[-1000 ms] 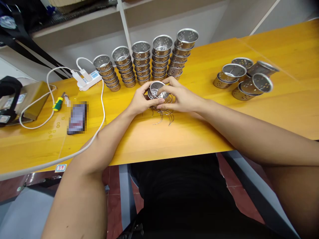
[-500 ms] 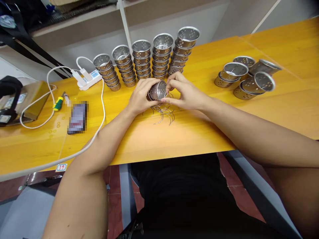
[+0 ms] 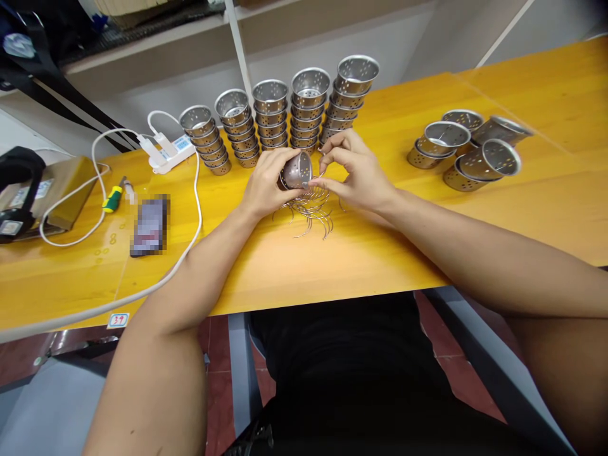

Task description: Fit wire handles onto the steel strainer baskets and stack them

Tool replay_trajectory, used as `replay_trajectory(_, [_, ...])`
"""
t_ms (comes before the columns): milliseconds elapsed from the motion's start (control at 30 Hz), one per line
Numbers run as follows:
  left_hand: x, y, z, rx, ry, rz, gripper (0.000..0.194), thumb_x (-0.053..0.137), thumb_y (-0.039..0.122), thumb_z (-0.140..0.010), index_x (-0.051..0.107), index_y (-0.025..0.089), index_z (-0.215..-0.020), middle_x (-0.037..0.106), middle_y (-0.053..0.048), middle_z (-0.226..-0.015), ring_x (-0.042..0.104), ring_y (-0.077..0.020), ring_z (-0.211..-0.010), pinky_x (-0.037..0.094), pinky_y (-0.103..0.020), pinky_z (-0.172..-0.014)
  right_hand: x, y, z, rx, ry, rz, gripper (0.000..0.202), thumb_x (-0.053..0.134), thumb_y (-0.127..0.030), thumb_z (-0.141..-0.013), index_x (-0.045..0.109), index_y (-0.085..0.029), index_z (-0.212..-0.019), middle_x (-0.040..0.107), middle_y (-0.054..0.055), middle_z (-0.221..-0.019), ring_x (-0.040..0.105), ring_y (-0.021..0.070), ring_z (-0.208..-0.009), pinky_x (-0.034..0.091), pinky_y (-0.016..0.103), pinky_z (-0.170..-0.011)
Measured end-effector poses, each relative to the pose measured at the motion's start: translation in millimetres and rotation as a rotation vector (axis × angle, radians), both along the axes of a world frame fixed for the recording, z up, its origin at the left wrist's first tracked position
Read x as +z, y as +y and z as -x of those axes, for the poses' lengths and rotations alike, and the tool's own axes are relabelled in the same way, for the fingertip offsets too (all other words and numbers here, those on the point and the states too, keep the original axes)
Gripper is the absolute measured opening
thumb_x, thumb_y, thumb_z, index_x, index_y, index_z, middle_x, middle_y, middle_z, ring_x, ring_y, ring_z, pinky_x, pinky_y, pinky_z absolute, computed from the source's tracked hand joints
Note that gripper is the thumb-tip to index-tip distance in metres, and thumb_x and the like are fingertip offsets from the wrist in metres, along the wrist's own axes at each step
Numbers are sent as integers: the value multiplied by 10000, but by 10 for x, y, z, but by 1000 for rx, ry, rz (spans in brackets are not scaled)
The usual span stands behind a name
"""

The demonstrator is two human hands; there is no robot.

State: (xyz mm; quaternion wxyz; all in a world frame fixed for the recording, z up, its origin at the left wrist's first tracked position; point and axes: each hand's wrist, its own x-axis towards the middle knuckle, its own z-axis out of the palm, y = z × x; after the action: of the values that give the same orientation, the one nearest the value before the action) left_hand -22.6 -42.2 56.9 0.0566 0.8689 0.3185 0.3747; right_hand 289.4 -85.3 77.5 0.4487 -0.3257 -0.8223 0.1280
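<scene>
My left hand (image 3: 267, 180) is wrapped round a perforated metal cup (image 3: 297, 171), which is tilted with its base end toward the right. Close by on the right, my right hand (image 3: 357, 166) pinches a thin curved metal wire (image 3: 323, 170) between thumb and fingers, near the cup's end. Below both hands, a loose pile of curved wires (image 3: 314, 214) lies on the yellow table. My left fingers and palm hide part of the cup.
Several stacks of perforated metal cups (image 3: 270, 120) stand along the back. More cups (image 3: 489, 161) sit at the right. On the left are a white power strip (image 3: 171, 154) with its cable, a screwdriver (image 3: 113, 199), a phone (image 3: 149, 226) and a cardboard box (image 3: 71, 190).
My right hand has drawn slightly away from the cup with the wire in its fingers. The cup has turned a little in my left hand.
</scene>
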Motion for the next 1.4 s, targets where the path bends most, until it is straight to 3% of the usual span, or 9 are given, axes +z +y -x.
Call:
replay_trajectory(133, [-43,65,60,51,-55,17,1154,919,1119,-890,761,315,-1703,836,-174,-1698,771,-468,-1623,608,-695,-1448,-21,62,-119,-84,-3,38,627,922,-933,-1071,850,-349,-1284,756,198,-1451,685,477,-1442,645,771,-1315])
replay_trajectory(333, [-82,113,48,68,-136,47,1168,878,1148,-901,738,303,-1695,838,-175,-1691,793,-448,-1635,638,-652,-1442,-120,107,-188,109,-189,211,662,896,-952,-1072,873,-293,-1134,784,178,-1345,801,462,-1291,665,773,-1278])
replay_trajectory(600, [18,-65,-41,-16,0,46,1192,783,1160,-967,721,272,-1759,823,-207,-1736,789,-460,-1624,626,-655,-1456,-48,-76,82,120,58,239,1126,921,-1062,-969,718,-326,-1796,749,203,-1774,786,500,-1498,675,778,-1330])
replay_trajectory(767, [2,-117,-124,-71,39,59,1184,847,1107,-971,715,264,-1791,806,-227,-1714,765,-479,-1639,615,-668,-1462,-75,-121,210,89,106,213,1082,967,-1062,-919,789,-303,-1669,823,181,-1646,800,483,-1460,711,732,-1261])
replay_trajectory(900, [-69,-33,-84,-11,-20,115,1333,1009,1137,-736,762,270,-1719,816,-227,-1643,778,-490,-1597,643,-678,-1416,21,-61,81,-3,154,179,992,906,-1077,-965,787,-350,-1630,860,155,-1567,814,430,-1314,728,698,-1159])
replay_trajectory(1067, [-153,136,0,127,-241,174,1241,888,1239,-751,805,286,-1542,850,-167,-1542,852,-395,-1454,719,-595,-1289,182,263,-515,-325,148,-92,766,965,-747,-1074,804,-212,-1597,802,274,-1565,784,503,-1426,670,781,-1245])
replay_trajectory(1133, [-193,179,2,165,-337,201,1202,831,1247,-807,788,289,-1532,844,-162,-1521,864,-363,-1412,745,-577,-1244,166,416,-745,-489,40,32,649,1065,-531,-1045,814,-245,-1570,780,260,-1602,735,490,-1471,606,770,-1364])
replay_trajectory(1233, [-273,223,-8,158,-390,238,1186,783,1232,-880,727,306,-1619,830,-172,-1512,877,-354,-1369,779,-605,-1203,54,590,-913,-665,-121,274,771,1132,-246,-917,805,-77,-1595,778,343,-1598,761,512,-1474,573,738,-1378])
replay_trajectory(1400, [-366,314,20,61,-420,348,1211,783,1233,-879,643,329,-1674,869,-151,-1414,923,-353,-1219,809,-671,-1120,-216,789,-909,-713,-184,390,934,1181,-120,-830,723,-23,-1639,712,439,-1710,714,584,-1645,535,733,-1416])
